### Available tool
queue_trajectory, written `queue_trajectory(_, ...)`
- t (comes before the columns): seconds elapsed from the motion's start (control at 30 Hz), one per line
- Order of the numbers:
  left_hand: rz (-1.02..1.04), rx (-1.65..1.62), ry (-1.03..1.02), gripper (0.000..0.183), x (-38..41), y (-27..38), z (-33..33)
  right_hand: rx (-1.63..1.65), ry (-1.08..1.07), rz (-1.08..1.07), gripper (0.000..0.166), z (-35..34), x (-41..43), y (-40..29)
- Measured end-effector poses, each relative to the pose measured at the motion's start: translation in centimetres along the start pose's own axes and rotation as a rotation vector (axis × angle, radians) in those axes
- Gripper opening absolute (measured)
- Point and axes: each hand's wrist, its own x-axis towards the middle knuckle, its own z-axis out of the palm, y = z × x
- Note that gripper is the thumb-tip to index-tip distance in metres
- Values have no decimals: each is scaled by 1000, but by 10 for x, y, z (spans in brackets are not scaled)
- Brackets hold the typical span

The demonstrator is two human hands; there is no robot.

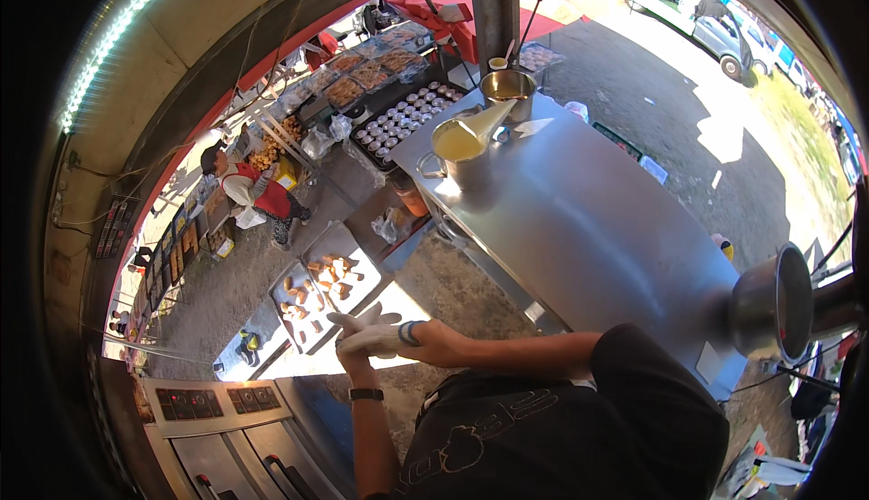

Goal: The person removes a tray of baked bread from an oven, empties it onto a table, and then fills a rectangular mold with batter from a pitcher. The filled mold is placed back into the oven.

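Note:
My left hand [355, 357], with a dark band on its wrist, meets my right hand [434, 344] in front of my body. Between them is a pale work glove [373, 341] with a blue-striped cuff. The bare back of my right hand shows, its fingers at the cuff. Pale gloved fingers spread out past the left hand, but how that hand is closed is hidden by overlap. Beyond the hands, two metal baking trays [339, 232] hold browned bread pieces [333, 276] in strong sunlight.
To the right stands a steel worktable [563, 215] with a jug of yellow liquid [458, 144], a steel pot [508, 86] and a larger pot [764, 303]. A tray of foil cups [407, 116] lies beyond. Oven doors [231, 459] are lower left. A person in a red apron [268, 194] stands at upper left.

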Motion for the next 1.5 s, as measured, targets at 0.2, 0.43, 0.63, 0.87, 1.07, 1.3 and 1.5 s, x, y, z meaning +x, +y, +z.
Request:
queue_trajectory(0.2, -213, 124, 148, 37, -14, 2, 32, -455, 743, -567, 20, -38, 13, 12)
queue_trajectory(0.43, -535, -347, -131, 57, -31, -1, 60, -213, 712, -31, 29, -77, 9, 30)
queue_trajectory(0.63, -704, -417, -361, 46, -42, 9, 101, -395, 219, -48, 47, -46, -1, 44)
queue_trajectory(0.87, -754, -139, -466, 44, -65, 30, 153, -321, 225, 106, 35, -43, -6, 71)
queue_trajectory(1.07, -587, 120, -802, 60, -85, 63, 158, -215, 552, 143, 37, -108, -20, 87)
queue_trajectory(1.3, -251, 844, -539, 56, -88, -12, 32, -422, 1397, 193, 46, -274, -93, 126)
queue_trajectory(1.5, -659, 948, -448, 81, -191, -101, -89, 128, 1181, 302, 24, -262, -132, 137)
